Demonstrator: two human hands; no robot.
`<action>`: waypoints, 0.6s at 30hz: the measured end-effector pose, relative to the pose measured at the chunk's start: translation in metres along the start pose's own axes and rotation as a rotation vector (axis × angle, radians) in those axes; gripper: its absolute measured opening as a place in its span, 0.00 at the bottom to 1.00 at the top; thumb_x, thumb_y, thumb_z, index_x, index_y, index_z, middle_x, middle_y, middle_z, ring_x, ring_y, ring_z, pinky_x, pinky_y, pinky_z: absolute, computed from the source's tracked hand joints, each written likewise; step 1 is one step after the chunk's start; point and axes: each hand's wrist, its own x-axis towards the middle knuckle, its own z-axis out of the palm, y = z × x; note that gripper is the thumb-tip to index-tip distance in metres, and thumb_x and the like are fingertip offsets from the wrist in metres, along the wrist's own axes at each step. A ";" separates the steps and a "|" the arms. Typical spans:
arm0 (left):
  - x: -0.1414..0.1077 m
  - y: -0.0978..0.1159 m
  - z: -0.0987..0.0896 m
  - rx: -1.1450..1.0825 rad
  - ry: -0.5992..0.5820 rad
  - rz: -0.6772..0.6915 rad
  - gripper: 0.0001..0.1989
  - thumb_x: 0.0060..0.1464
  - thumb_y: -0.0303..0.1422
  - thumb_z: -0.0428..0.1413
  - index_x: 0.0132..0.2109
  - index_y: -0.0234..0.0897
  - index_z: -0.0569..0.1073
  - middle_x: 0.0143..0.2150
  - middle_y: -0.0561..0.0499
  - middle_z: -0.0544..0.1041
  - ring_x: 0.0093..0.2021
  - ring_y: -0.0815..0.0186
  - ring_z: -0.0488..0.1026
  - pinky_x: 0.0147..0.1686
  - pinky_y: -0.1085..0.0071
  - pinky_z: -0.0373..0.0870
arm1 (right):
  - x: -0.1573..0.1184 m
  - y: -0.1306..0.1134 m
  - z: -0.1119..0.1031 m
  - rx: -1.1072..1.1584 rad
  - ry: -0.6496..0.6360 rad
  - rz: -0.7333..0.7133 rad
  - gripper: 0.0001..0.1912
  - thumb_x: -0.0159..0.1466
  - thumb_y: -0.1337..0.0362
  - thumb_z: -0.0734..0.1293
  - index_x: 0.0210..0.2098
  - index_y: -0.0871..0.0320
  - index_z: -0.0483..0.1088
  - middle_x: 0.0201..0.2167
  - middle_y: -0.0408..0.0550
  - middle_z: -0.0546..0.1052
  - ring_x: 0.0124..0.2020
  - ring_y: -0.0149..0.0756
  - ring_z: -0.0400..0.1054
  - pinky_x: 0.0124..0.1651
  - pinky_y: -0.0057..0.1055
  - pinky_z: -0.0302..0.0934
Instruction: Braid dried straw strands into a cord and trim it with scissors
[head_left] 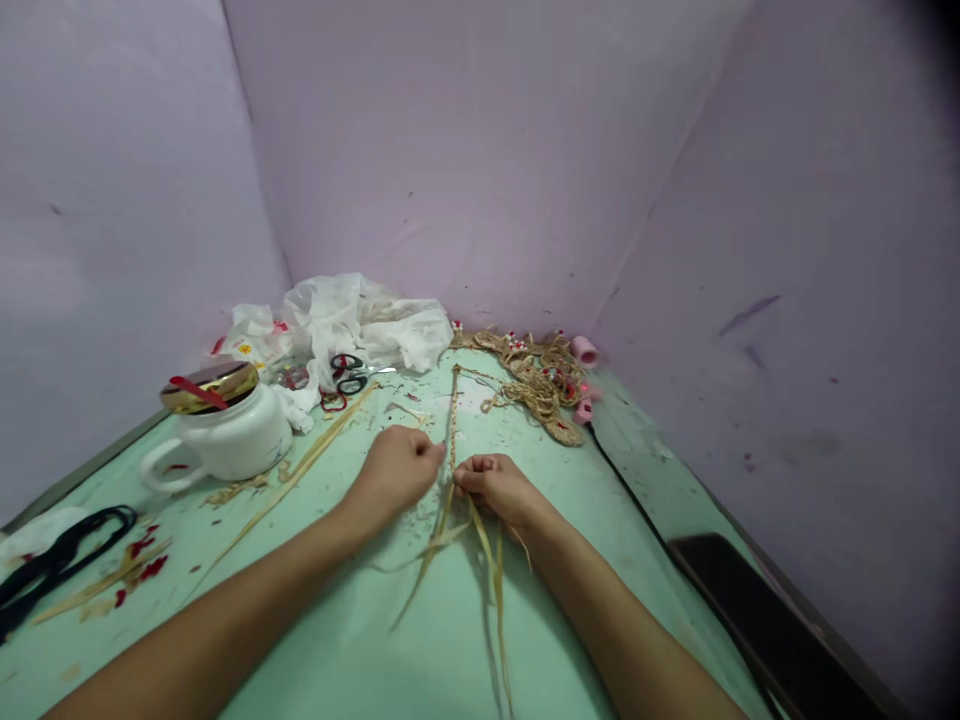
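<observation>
Hands: right hand (495, 488) pinching the near end of a braid (453, 420) between thumb and fingers; left hand (397, 465) curled narrow just left of it, fingertips close to the braid; whether they grip a strand, I cannot tell.
Braid: thin, straw-coloured, at mid-table, running from the right hand's fingertips straight to the far side, where a thin cord (480, 376) leads off to the right.
Loose strands (499, 580): pale and flat, fanning out below the right hand toward the near side, some slanting left.
Table (337, 650): pale green, scattered with small scraps.
Straw strip (297, 474): long, lying aslant left of the left hand.
Scissors (367, 372): black-handled, far left of the braid, blades pointing right.
Plastic bag (367, 320): white, crumpled, behind the scissors.
Mug (240, 440): white, on the left, handle to the left, a gold lid (210, 385) on top and a red strip (199, 392) across the lid.
Scraps (154, 567): red and straw-coloured, near left, beside a dark looped item (45, 572).
Braided pile (555, 390): straw-coloured with red and white bits, far right.
Pink spool (585, 350): at the pile's far right end.
Pink device (583, 411): just right of the pile, with a black cable (622, 482) coming toward the near right.
Dark flat object (772, 620): near right, partly blurred.
Walls (487, 150): lilac, scuffed, around the far side.
</observation>
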 end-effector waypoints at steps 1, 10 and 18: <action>0.005 -0.002 -0.002 -0.143 -0.052 -0.091 0.11 0.42 0.36 0.49 0.22 0.31 0.69 0.17 0.53 0.67 0.13 0.75 0.56 0.14 0.76 0.49 | 0.000 0.000 -0.001 0.001 -0.021 -0.005 0.07 0.44 0.65 0.62 0.14 0.61 0.62 0.07 0.35 0.55 0.11 0.20 0.42 0.17 0.24 0.35; 0.015 -0.010 0.006 -0.491 -0.302 -0.290 0.03 0.32 0.28 0.52 0.19 0.31 0.66 0.11 0.57 0.60 0.10 0.76 0.54 0.09 0.78 0.44 | 0.000 -0.003 -0.005 -0.058 -0.074 -0.092 0.05 0.45 0.68 0.62 0.15 0.62 0.62 0.08 0.36 0.58 0.13 0.21 0.45 0.18 0.23 0.38; 0.018 -0.008 0.008 -0.371 -0.203 -0.129 0.04 0.30 0.25 0.50 0.14 0.32 0.62 0.09 0.60 0.54 0.13 0.79 0.47 0.13 0.77 0.41 | -0.005 -0.009 -0.008 -0.104 -0.068 -0.076 0.05 0.47 0.69 0.62 0.16 0.63 0.64 0.10 0.38 0.62 0.13 0.21 0.51 0.18 0.22 0.43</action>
